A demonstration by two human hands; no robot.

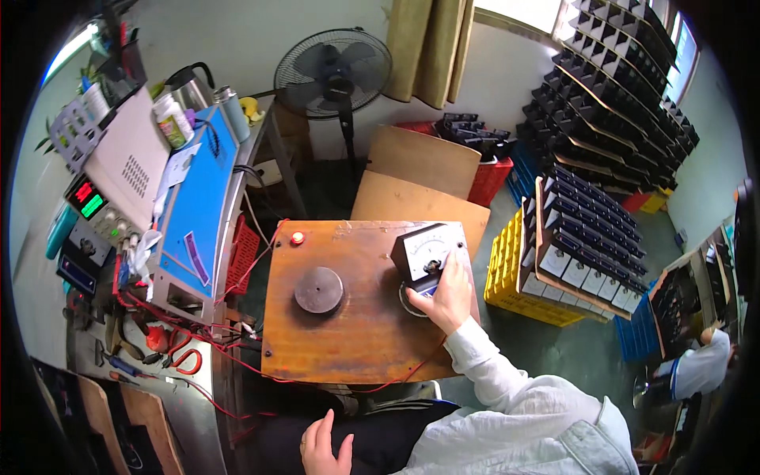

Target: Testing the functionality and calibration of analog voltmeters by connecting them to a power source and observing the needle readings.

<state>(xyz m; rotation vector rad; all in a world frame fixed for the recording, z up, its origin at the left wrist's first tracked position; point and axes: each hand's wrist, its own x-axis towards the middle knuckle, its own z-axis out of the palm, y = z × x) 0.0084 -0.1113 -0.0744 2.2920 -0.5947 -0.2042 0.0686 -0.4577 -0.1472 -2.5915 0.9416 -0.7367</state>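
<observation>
On a wooden board (360,348) in front of me, a black meter (408,253) with a white dial face sits over a round base at the right. My right hand (445,293) grips this meter, its fingers along the right side and its thumb low at the front. A dark round metal disc (318,290) lies on the board's left half, and a small lit red lamp (298,238) is near the back left corner. My left hand (324,447) is near my lap below the board, fingers apart with nothing in them.
A cluttered bench (202,388) with blue instrument (190,229), pliers and red wires is at left. A fan (332,67) and cardboard (412,202) stand behind. At right are a yellow crate (503,281) with rows of meters, tall stacked trays (602,103) and another person (697,372).
</observation>
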